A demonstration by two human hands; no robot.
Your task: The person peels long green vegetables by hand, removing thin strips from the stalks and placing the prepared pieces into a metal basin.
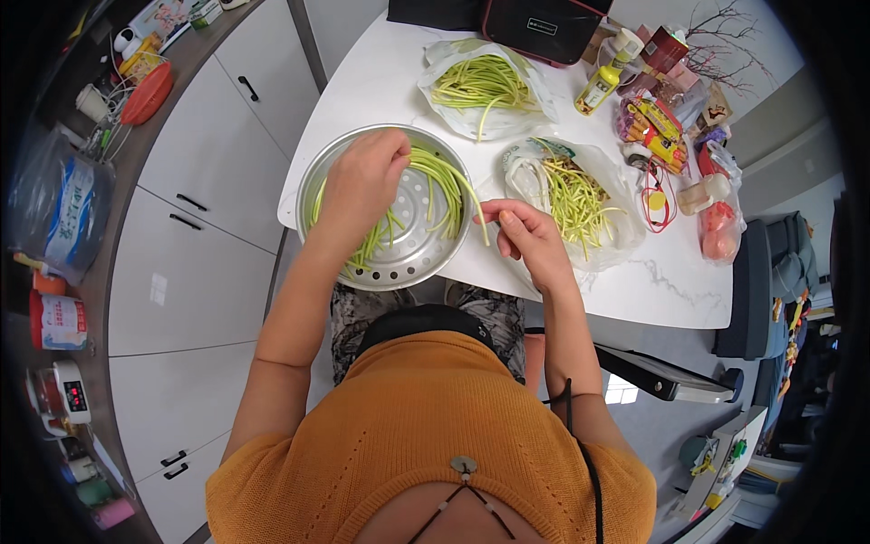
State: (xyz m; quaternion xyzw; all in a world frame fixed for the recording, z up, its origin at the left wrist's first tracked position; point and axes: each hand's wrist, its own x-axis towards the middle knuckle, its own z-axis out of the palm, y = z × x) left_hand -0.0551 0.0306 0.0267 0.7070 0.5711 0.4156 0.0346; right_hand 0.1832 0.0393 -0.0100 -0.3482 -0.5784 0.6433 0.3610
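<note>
My left hand point(367, 179) is closed above the round metal strainer pan point(403, 272), its fingers curled over garlic scapes. One long green garlic scape point(462, 183) arches from beside that hand over the pan's right rim, its end hanging free. Close to this end is my right hand point(530, 240), with the index finger stretched to the stalk and the thumb a little apart. More scapes point(367, 247) lie curled in the pan, partly covered by my left hand and wrist. To the right, an opened plastic bag point(621, 245) holds short green pieces and brownish bits.
Another plastic bag of long scapes point(485, 83) lies farther back on the white table point(680, 288). Behind it stand a black case point(544, 32) and a yellow bottle point(598, 89). Snack packs point(654, 131) and a bag of red fruit point(719, 231) crowd the right side.
</note>
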